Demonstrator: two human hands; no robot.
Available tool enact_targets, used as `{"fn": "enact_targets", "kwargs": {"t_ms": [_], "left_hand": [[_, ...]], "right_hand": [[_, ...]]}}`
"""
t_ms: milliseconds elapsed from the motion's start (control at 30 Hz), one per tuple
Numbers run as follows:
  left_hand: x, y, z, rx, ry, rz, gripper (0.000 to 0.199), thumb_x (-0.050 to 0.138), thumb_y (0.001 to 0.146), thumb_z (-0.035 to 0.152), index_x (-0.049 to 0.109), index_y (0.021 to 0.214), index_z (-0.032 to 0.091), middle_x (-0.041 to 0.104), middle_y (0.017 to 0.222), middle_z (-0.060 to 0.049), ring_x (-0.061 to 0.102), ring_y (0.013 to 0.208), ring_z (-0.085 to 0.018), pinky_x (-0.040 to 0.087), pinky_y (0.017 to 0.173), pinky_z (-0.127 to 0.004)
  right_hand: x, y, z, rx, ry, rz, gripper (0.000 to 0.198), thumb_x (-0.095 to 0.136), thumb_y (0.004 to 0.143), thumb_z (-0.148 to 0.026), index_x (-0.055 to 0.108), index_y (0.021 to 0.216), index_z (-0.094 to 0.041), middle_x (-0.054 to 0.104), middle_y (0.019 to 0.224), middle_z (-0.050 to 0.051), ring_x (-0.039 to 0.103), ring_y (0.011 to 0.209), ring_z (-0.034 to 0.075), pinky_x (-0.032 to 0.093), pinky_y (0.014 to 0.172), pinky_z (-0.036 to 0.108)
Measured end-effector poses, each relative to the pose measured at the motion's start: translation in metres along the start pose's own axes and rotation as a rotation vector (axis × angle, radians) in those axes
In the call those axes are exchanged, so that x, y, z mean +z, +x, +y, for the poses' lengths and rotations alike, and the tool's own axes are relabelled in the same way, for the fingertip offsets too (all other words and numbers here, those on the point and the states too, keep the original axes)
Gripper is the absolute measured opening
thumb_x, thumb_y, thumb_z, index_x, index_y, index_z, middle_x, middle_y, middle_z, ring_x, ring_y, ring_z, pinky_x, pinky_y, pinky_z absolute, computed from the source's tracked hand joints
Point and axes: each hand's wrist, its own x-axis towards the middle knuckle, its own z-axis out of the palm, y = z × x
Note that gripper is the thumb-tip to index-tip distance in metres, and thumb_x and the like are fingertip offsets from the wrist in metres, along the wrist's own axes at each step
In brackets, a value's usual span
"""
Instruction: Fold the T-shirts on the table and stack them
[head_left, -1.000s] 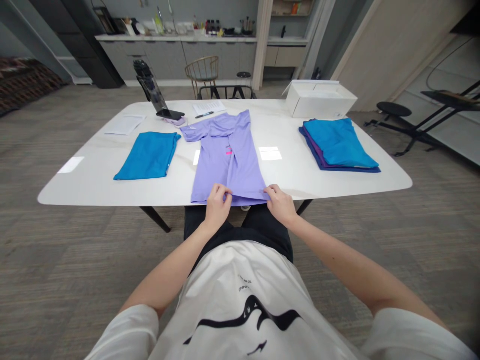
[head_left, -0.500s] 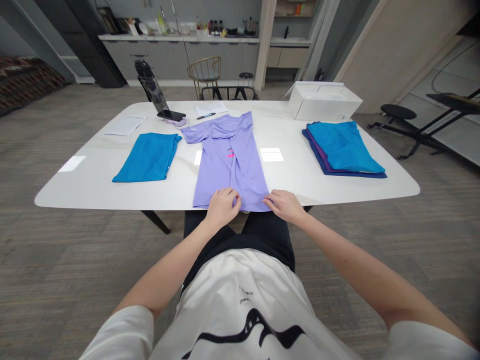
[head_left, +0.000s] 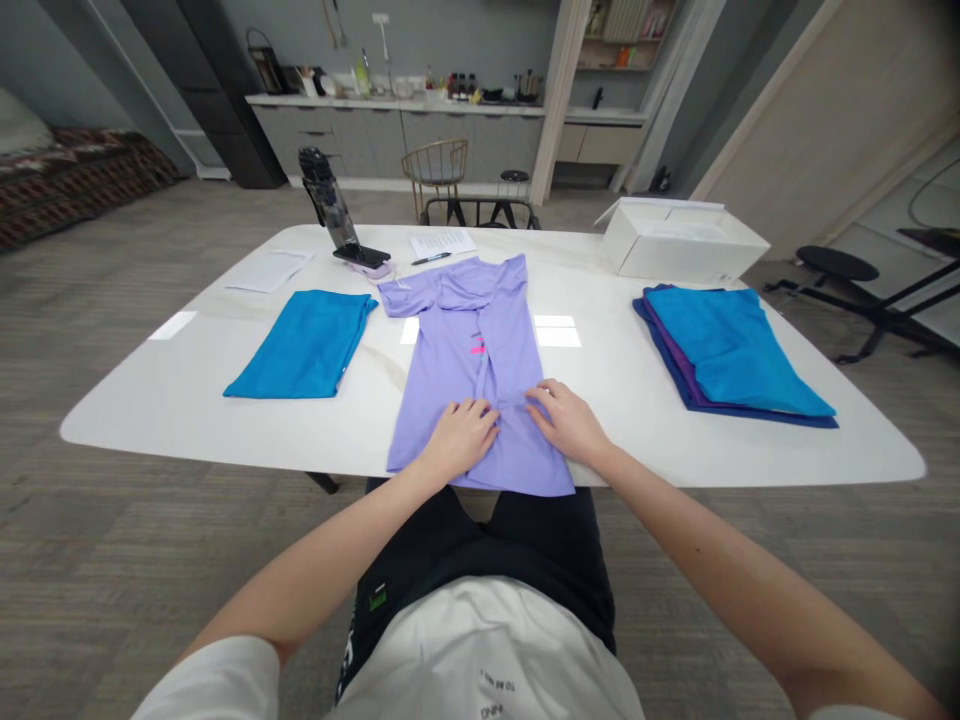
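Observation:
A lavender T-shirt (head_left: 442,390) lies lengthwise before me, its right side folded over toward the middle and its hem hanging slightly past the table's near edge. My left hand (head_left: 463,437) rests on the lower middle of the shirt, fingers laid over the cloth and thumb apart. Against the shirt's right edge is my right hand (head_left: 568,420), thumb and fingers apart, fingertips touching the fabric. Slight creases run between the two hands. A short sleeve spreads out at the upper left, and a small pink print shows mid-shirt.
On the white table (head_left: 165,400), a folded blue garment (head_left: 304,345) lies left and a stack of folded garments (head_left: 739,345) right. Behind are a white box (head_left: 682,240), a bottle (head_left: 330,205), a phone (head_left: 361,257), a pen (head_left: 431,258) and paper sheets (head_left: 268,270).
Both hands have moved up from the hem onto the shirt's lower part. The hem has slid toward me, past the table edge. The camera view has shifted.

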Motion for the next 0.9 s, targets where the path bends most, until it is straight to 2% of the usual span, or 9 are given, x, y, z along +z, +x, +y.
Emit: {"fn": "enact_targets", "kwargs": {"t_ms": [67, 167, 267, 367, 500, 600, 667, 767, 900], "left_hand": [[0.001, 0.006, -0.005, 0.005, -0.032, -0.010, 0.019, 0.053, 0.101, 0.030, 0.066, 0.112, 0.023, 0.068, 0.108, -0.011, 0.063, 0.103, -0.027, 0.046, 0.085, -0.040], [-0.001, 0.016, -0.017, -0.019, -0.123, -0.034, 0.018, 0.051, 0.101, 0.032, 0.068, 0.102, 0.024, 0.070, 0.095, -0.008, 0.067, 0.090, -0.025, 0.047, 0.081, -0.038], [-0.006, 0.034, -0.041, -0.088, -0.182, -0.061, 0.022, 0.049, 0.102, 0.037, 0.068, 0.108, 0.028, 0.072, 0.089, -0.006, 0.069, 0.081, -0.023, 0.048, 0.076, -0.035], [-0.013, 0.068, -0.086, -0.225, -0.180, -0.009, 0.024, 0.051, 0.101, 0.036, 0.068, 0.115, 0.027, 0.074, 0.099, -0.006, 0.070, 0.087, -0.024, 0.049, 0.075, -0.034], [-0.017, 0.126, -0.174, -0.424, -0.066, 0.073, 0.028, 0.052, 0.095, 0.022, 0.069, 0.117, 0.020, 0.070, 0.116, -0.013, 0.066, 0.106, -0.028, 0.049, 0.087, -0.038], [-0.015, 0.162, -0.241, -0.540, 0.049, 0.056, 0.034, 0.048, 0.094, 0.018, 0.067, 0.121, 0.017, 0.068, 0.121, -0.017, 0.062, 0.115, -0.033, 0.046, 0.093, -0.044], [-0.010, 0.179, -0.275, -0.600, 0.100, 0.031, 0.036, 0.047, 0.093, 0.016, 0.066, 0.123, 0.015, 0.068, 0.122, -0.019, 0.061, 0.116, -0.036, 0.043, 0.095, -0.048], [0.001, 0.198, -0.310, -0.589, 0.170, 0.008, 0.037, 0.045, 0.092, 0.013, 0.065, 0.123, 0.013, 0.068, 0.121, -0.022, 0.059, 0.118, -0.038, 0.039, 0.097, -0.051], [0.018, 0.219, -0.333, -0.507, 0.254, -0.028, 0.040, 0.040, 0.090, 0.009, 0.064, 0.121, 0.010, 0.067, 0.119, -0.025, 0.057, 0.117, -0.038, 0.035, 0.095, -0.050]], "right_hand": [[0.003, 0.016, 0.005, -0.023, -0.014, -0.066, 0.028, 0.048, 0.105, -0.035, 0.066, 0.123, -0.022, 0.066, 0.121, 0.011, 0.064, 0.109, 0.024, 0.047, 0.091, 0.034], [0.009, 0.040, 0.013, 0.003, -0.041, -0.160, 0.028, 0.048, 0.106, -0.039, 0.068, 0.117, -0.023, 0.072, 0.107, 0.008, 0.068, 0.097, 0.023, 0.047, 0.083, 0.033], [0.014, 0.068, 0.024, 0.095, -0.047, -0.130, 0.030, 0.045, 0.106, -0.042, 0.067, 0.114, -0.024, 0.075, 0.100, 0.006, 0.070, 0.085, 0.022, 0.045, 0.075, 0.031], [0.017, 0.109, 0.036, 0.130, -0.033, -0.076, 0.026, 0.047, 0.106, -0.041, 0.067, 0.110, -0.025, 0.076, 0.100, 0.005, 0.070, 0.083, 0.021, 0.043, 0.070, 0.029], [0.024, 0.180, 0.051, 0.124, 0.029, -0.056, 0.019, 0.053, 0.102, -0.035, 0.068, 0.103, -0.024, 0.075, 0.099, 0.004, 0.068, 0.085, 0.019, 0.040, 0.069, 0.027], [0.033, 0.238, 0.059, 0.096, 0.105, -0.050, 0.015, 0.055, 0.100, -0.031, 0.068, 0.102, -0.023, 0.074, 0.095, 0.003, 0.066, 0.085, 0.018, 0.041, 0.071, 0.026], [0.041, 0.277, 0.062, 0.089, 0.133, -0.046, 0.015, 0.056, 0.098, -0.028, 0.069, 0.103, -0.022, 0.073, 0.097, 0.004, 0.065, 0.089, 0.018, 0.042, 0.075, 0.026], [0.056, 0.333, 0.062, 0.092, 0.145, -0.066, 0.017, 0.056, 0.097, -0.025, 0.070, 0.106, -0.021, 0.072, 0.106, 0.006, 0.065, 0.096, 0.020, 0.045, 0.082, 0.028], [0.076, 0.399, 0.056, 0.067, 0.163, -0.093, 0.024, 0.054, 0.097, -0.021, 0.070, 0.115, -0.020, 0.069, 0.120, 0.009, 0.063, 0.108, 0.022, 0.046, 0.093, 0.030]]}}
